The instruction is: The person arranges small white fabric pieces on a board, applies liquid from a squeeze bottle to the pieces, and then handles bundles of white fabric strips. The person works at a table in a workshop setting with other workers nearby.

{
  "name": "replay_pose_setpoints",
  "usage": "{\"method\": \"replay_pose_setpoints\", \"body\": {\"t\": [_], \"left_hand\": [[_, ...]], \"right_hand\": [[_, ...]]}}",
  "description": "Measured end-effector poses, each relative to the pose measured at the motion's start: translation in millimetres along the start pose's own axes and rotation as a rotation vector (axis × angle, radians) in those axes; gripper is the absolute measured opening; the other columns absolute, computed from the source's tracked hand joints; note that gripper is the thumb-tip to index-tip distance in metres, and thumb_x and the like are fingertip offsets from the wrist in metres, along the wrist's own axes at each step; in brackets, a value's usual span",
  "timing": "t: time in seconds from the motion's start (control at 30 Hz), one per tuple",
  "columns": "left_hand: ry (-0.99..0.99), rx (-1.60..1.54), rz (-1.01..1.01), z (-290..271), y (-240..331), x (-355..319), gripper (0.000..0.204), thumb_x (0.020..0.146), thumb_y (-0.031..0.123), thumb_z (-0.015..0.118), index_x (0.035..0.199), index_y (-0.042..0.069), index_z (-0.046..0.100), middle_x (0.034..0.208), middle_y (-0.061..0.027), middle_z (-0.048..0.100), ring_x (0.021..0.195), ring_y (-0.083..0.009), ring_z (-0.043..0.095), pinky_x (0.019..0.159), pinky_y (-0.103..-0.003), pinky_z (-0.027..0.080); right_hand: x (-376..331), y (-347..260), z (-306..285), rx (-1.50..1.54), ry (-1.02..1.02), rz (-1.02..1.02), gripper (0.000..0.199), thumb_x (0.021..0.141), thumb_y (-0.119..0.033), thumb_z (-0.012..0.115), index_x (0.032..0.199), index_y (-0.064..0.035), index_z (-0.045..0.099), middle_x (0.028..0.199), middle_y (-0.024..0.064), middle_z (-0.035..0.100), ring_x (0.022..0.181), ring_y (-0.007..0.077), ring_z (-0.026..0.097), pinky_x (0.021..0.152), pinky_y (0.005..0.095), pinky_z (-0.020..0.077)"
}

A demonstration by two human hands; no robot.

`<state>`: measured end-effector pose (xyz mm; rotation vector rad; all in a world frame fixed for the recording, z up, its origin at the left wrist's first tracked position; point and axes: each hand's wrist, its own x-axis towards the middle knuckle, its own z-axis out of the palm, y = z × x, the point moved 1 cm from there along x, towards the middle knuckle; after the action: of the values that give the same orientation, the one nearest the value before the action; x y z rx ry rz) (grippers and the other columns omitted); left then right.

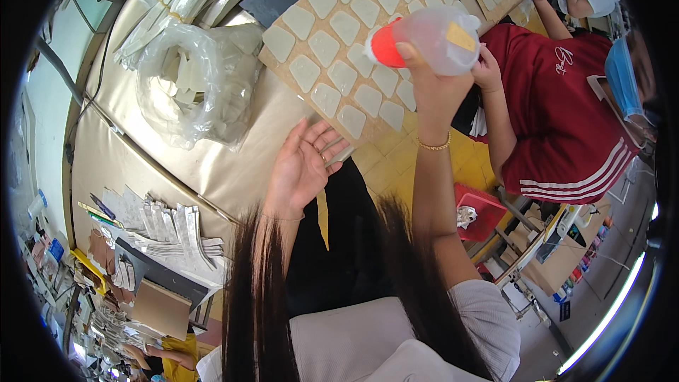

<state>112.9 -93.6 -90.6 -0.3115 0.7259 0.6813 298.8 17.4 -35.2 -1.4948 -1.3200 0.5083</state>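
A workshop spreads out around a bench (pixel 237 178) with a shiny beige cover, with a yellow floor (pixel 396 166) showing beside it. On the bench, to the left, sit a clear plastic bag (pixel 240 64) of pale pieces and a tied bundle of pale strips (pixel 170 10).

Ahead of the person lies a tan board (pixel 284 63) set with rows of small off-white pieces (pixel 325 48). The right hand (pixel 440 88) is wrapped around a cloudy plastic bottle (pixel 436 37) with a red top (pixel 387 44). The bottle is tipped on its side, in front of the board's right part in this view, its top pointing left; the thumb presses along the red part.

The left hand (pixel 304 168) is well apart from the bottle, lower and to its left. It is palm up with the fingers loosely spread, right by the board's near corner; I cannot tell whether it touches the board.

On the right, a co-worker in a maroon shirt (pixel 552 124) has a hand (pixel 486 71) just beside the bottle; contact is unclear.
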Motion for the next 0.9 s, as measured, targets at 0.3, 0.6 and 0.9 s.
{"method": "replay_pose_setpoints", "body": {"t": [0.3, 0.6, 0.9], "left_hand": [[-0.001, 0.005, 0.013, 1.1, 0.5, 0.0, 0.050, 0.095, 0.049, 0.039, 0.123, 0.008, 0.050, 0.125, -0.0076, 0.055, 0.116, -0.0234, 0.048, 0.091, -0.038, 0.034], [0.017, -0.012, 0.011, -0.5, -0.1, 1.0, 0.050, 0.094, 0.048, 0.040, 0.123, 0.008, 0.050, 0.123, -0.0076, 0.055, 0.115, -0.0232, 0.048, 0.090, -0.038, 0.035], [0.050, -0.028, 0.015, -1.0, 0.4, 0.6, 0.050, 0.095, 0.047, 0.039, 0.123, 0.007, 0.049, 0.123, -0.0084, 0.055, 0.116, -0.0250, 0.048, 0.090, -0.038, 0.036]], "right_hand": [[-12.8, 9.6, 7.2, -0.201, -0.052, -0.103, 0.054, 0.057, -0.028, 0.090, 0.093, 0.0018, 0.065, 0.085, 0.0095, 0.069, 0.076, 0.0177, 0.067, 0.068, 0.0282, 0.0526], [-18.2, 9.2, -9.2, -0.222, 0.013, -0.093, 0.049, 0.063, -0.019, 0.088, 0.097, 0.0044, 0.063, 0.092, 0.0072, 0.068, 0.082, 0.0152, 0.064, 0.079, 0.0291, 0.0509], [18.5, 23.1, -4.5, -0.024, 0.074, -0.044, 0.047, 0.065, -0.020, 0.087, 0.097, 0.0049, 0.063, 0.093, 0.0071, 0.068, 0.082, 0.0114, 0.063, 0.075, 0.0268, 0.0512]]}}
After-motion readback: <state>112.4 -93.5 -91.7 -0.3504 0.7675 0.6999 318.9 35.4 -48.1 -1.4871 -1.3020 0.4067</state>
